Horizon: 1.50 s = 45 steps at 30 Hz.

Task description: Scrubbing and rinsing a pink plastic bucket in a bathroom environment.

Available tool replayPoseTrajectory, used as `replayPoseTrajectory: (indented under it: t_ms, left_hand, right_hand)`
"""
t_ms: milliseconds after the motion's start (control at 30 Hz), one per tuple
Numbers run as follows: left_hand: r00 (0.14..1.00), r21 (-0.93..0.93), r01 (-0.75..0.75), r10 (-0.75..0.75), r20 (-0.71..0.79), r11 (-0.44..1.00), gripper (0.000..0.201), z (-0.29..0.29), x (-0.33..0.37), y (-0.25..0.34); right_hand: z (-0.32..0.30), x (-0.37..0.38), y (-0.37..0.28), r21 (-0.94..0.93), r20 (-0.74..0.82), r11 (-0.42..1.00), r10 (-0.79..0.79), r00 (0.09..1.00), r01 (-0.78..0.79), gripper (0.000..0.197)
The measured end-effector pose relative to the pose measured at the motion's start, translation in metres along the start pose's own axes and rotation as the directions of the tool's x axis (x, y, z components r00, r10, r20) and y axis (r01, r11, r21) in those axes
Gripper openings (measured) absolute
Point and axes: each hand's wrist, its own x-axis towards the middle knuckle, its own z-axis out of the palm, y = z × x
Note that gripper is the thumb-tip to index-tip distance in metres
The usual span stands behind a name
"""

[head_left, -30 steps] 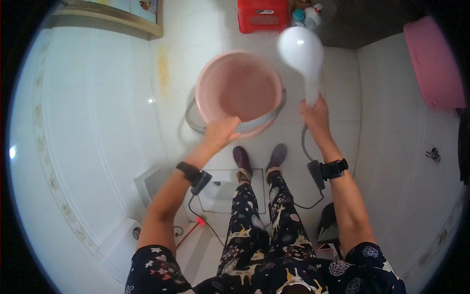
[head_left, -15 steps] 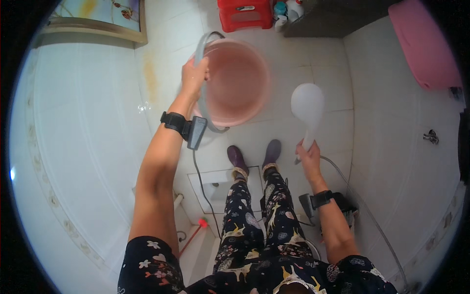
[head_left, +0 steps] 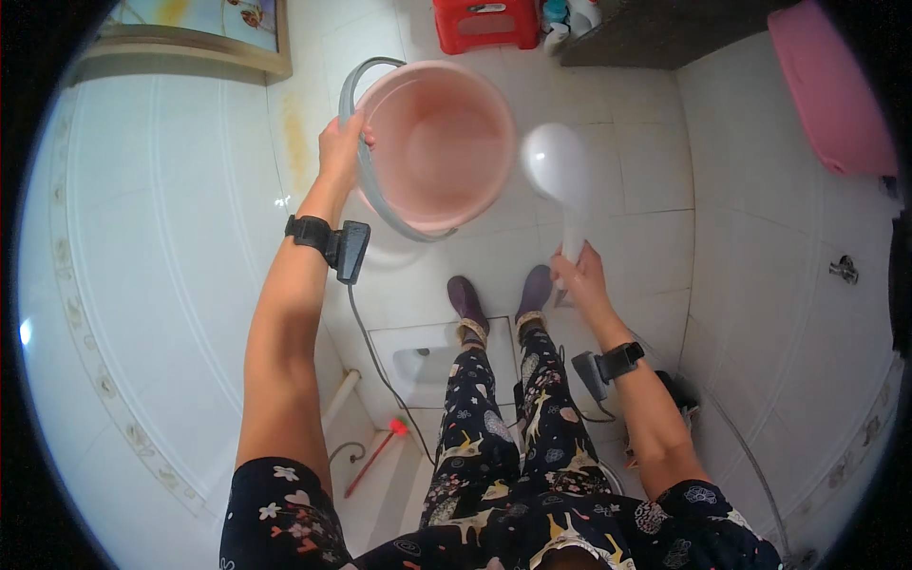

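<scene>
My left hand (head_left: 343, 150) is wrapped round the grey handle of a pale pink bucket (head_left: 446, 152), at the handle's left side. The bucket's round mouth faces up toward me, and its inside looks pinkish and plain. In my right hand (head_left: 581, 275) is a white shower head (head_left: 559, 166), gripped by its handle, its broad end just right of the bucket's rim and apart from it. Its hose (head_left: 746, 437) runs down along the right wall. Whether water flows from it I cannot tell.
A red stool (head_left: 486, 27) and several bottles (head_left: 568, 17) stand at the far side. A pink basin (head_left: 836, 95) hangs at the right wall, above a metal valve (head_left: 843, 270). Between my feet and body lies a squat toilet (head_left: 427, 366), with a red-headed brush (head_left: 394, 429) beside it.
The shower head has swung left and farther away, closer to the bucket. My left hand has moved a little left, with the bucket and its handle shifting left too.
</scene>
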Motion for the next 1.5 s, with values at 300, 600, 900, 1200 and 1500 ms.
replayPoseTrajectory:
  t_ms: [300, 600, 900, 1200, 1500]
  left_hand:
    - [0.965, 0.343, 0.021, 0.07, -0.252, 0.939, 0.041, -0.081, -0.001, -0.059]
    - [0.923, 0.018, 0.366, -0.36, -0.133, 0.931, 0.046, -0.098, -0.042, -0.108]
    - [0.801, -0.193, 0.528, -0.56, -0.21, 0.827, 0.069, -0.087, -0.052, -0.153]
    - [0.788, -0.729, 0.406, -0.615, -0.025, 0.55, 0.051, -0.017, -0.078, -0.18]
    - [0.912, -0.755, 0.323, -0.402, 0.086, 0.571, 0.025, -0.026, -0.046, -0.138]
  right_hand:
    - [0.083, 0.036, -0.059, 0.168, 0.091, 0.968, -0.204, 0.975, 0.187, 0.015]
    - [0.082, 0.074, -0.092, -0.319, 0.224, 0.919, -0.164, 0.961, 0.232, 0.021]
    - [0.06, 0.098, -0.152, -0.427, -0.003, 0.81, -0.446, 0.895, 0.402, 0.038]
    - [-0.005, 0.083, -0.124, -0.573, 0.052, 0.813, -0.089, 0.995, 0.102, 0.027]
    - [0.02, 0.048, -0.092, -0.132, 0.207, 0.989, 0.09, 0.974, -0.063, 0.014]
